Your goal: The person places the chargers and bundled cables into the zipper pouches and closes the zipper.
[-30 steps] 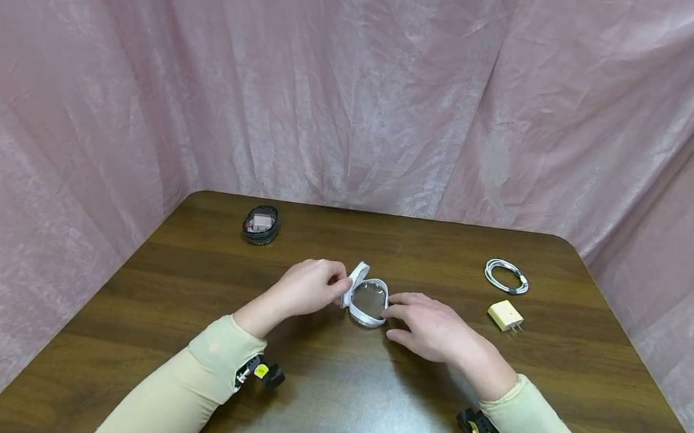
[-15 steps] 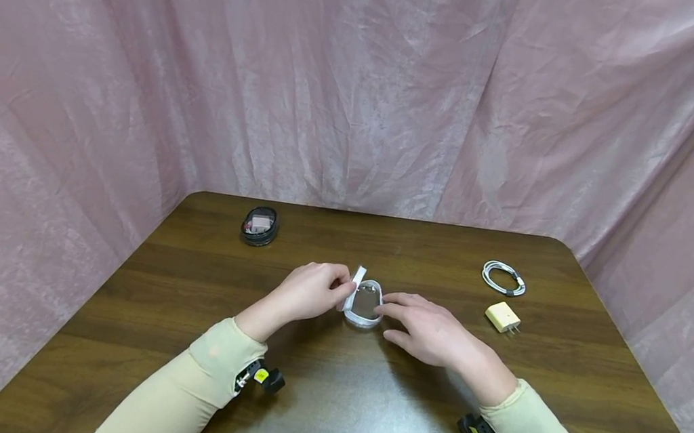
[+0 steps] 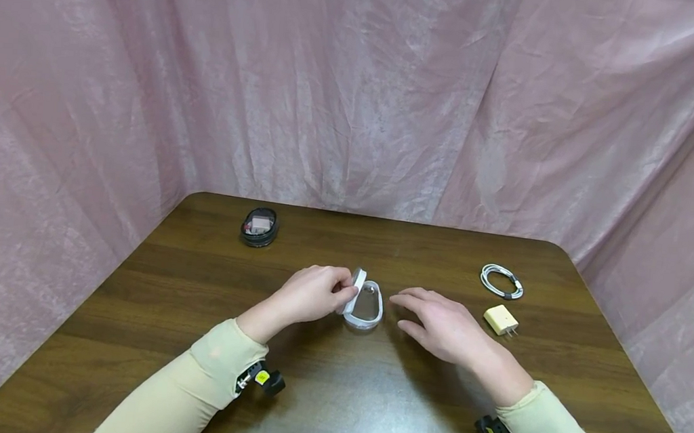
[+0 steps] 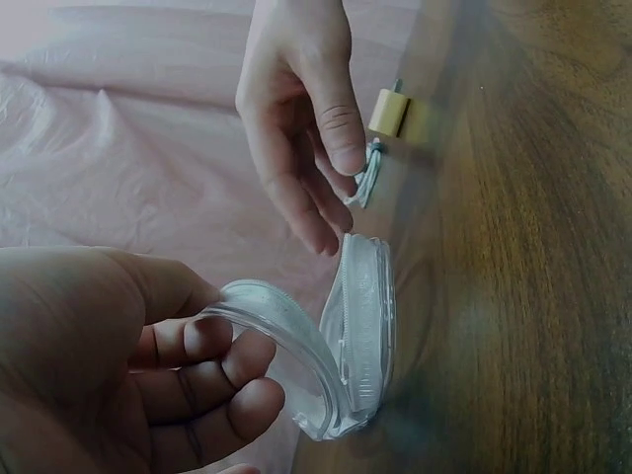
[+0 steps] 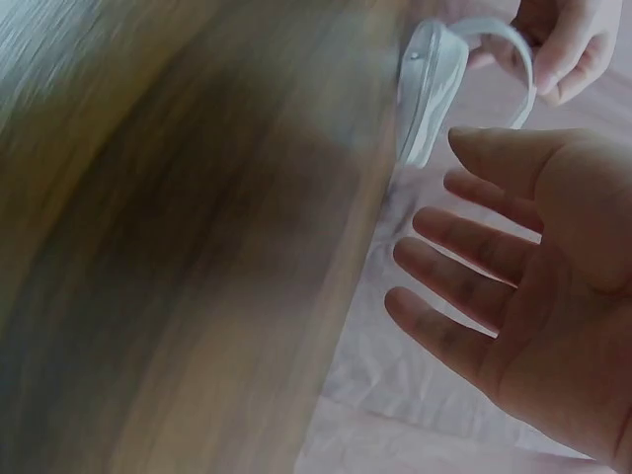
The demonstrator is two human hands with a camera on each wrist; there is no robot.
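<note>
A small clear zip case (image 3: 363, 324) with white zip edging sits on the table in the head view, its lid raised on the left side. My left hand (image 3: 315, 294) pinches the rim of that lid between thumb and fingers, as the left wrist view of the case (image 4: 365, 316) also shows. Just right of the case, my right hand (image 3: 445, 326) hovers with fingers spread and nothing in them. In the right wrist view its palm (image 5: 583, 286) is bare, and the case (image 5: 430, 94) lies beyond the fingertips.
A coiled white cable (image 3: 502, 282) and a pale yellow charger plug (image 3: 500, 320) lie at the right of the wooden table (image 3: 195, 279). Back left is a dark-edged round case (image 3: 257, 239) with a pale plug inside. Pink curtains (image 3: 344, 94) hang behind the table.
My right hand has come off the case's right edge and moved right. My left hand keeps hold of the lid, and the case has shifted slightly left.
</note>
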